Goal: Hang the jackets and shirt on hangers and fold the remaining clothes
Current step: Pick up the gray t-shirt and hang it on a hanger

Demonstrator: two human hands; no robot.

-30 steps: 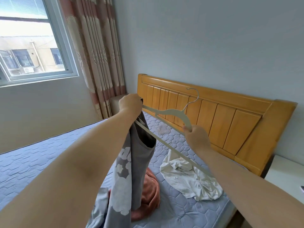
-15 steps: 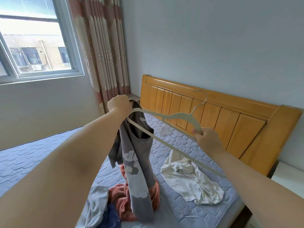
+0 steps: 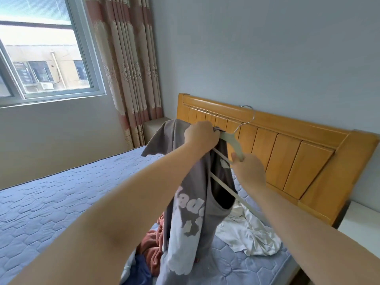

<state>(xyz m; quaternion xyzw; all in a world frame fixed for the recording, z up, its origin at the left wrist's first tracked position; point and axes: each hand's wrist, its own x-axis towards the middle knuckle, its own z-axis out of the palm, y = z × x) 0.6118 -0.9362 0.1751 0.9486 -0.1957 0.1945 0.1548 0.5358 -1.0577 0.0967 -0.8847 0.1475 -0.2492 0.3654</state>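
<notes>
A grey shirt [image 3: 185, 206] with pale lettering hangs in the air over the bed, one end of a cream hanger [image 3: 231, 140] pushed inside it. My left hand [image 3: 200, 134] grips the shirt's collar at the hanger's neck. My right hand [image 3: 247, 168] holds the hanger's right arm, and the lower bar slants down to the right. The hanger's metal hook [image 3: 247, 116] points up in front of the headboard. The shirt's left shoulder drapes over the hidden hanger end.
On the blue quilted mattress [image 3: 51, 198] lie a crumpled white garment [image 3: 249, 233], a rust-coloured garment [image 3: 152, 245] and a blue one [image 3: 141, 272]. A wooden headboard [image 3: 287, 153] stands behind. A window [image 3: 41, 50] and curtain [image 3: 127, 64] are at left, a white nightstand [image 3: 362, 221] at right.
The shirt has been drawn further along the hanger, now covering its left arm. My left hand moved right to the hanger's neck, and both hands are closer together.
</notes>
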